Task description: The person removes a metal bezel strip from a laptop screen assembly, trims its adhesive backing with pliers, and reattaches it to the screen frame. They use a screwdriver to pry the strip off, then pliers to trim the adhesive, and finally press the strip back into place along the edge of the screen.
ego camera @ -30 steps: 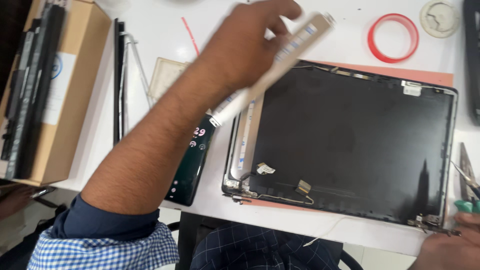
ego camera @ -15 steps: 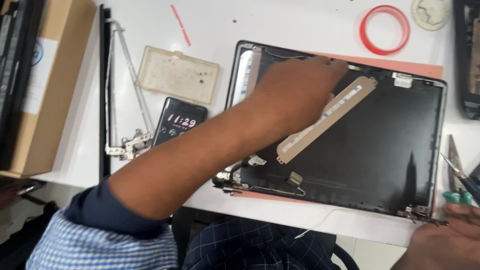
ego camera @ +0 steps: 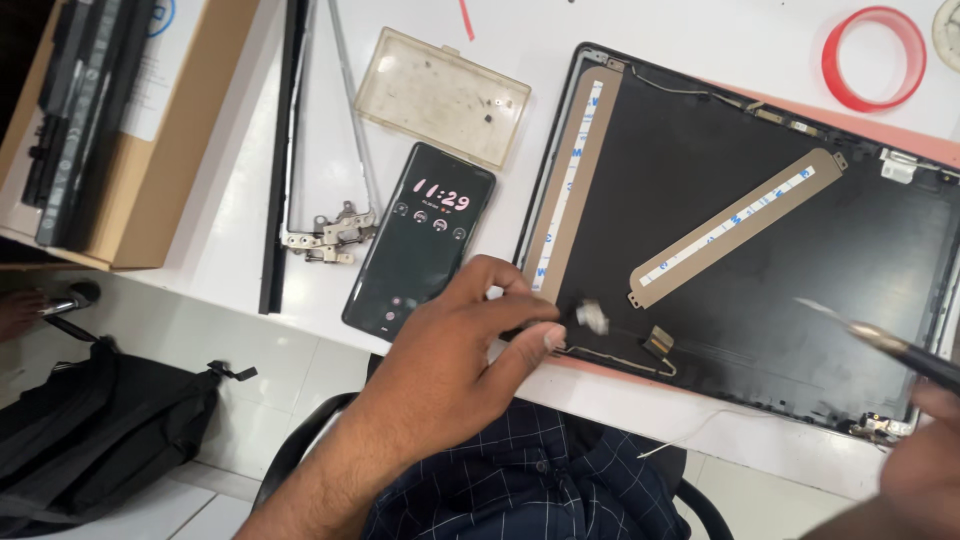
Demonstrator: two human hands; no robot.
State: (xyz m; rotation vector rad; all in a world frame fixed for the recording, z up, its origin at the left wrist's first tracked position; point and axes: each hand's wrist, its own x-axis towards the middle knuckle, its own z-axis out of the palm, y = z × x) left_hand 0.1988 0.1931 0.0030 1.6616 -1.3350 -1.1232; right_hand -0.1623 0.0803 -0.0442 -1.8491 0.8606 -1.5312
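On the white tabletop (ego camera: 250, 210) we see a cardboard box (ego camera: 150, 170), then a phone (ego camera: 420, 240). Our left hand (ego camera: 450, 370) rests at the black laptop lid's (ego camera: 760, 300) near-left corner, its grip pinched together on a thin cable (ego camera: 600, 352). Our right hand (ego camera: 925, 460), at the lid's right edge, has its grip clamped on a metal tool (ego camera: 880, 343).

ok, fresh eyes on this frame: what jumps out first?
The big black laptop lid shell fills the right of the white table, with two tan strips lying inside it. The left hand pinches at the thin cable by its lower left corner. A lit phone lies just left; a red tape ring sits top right.
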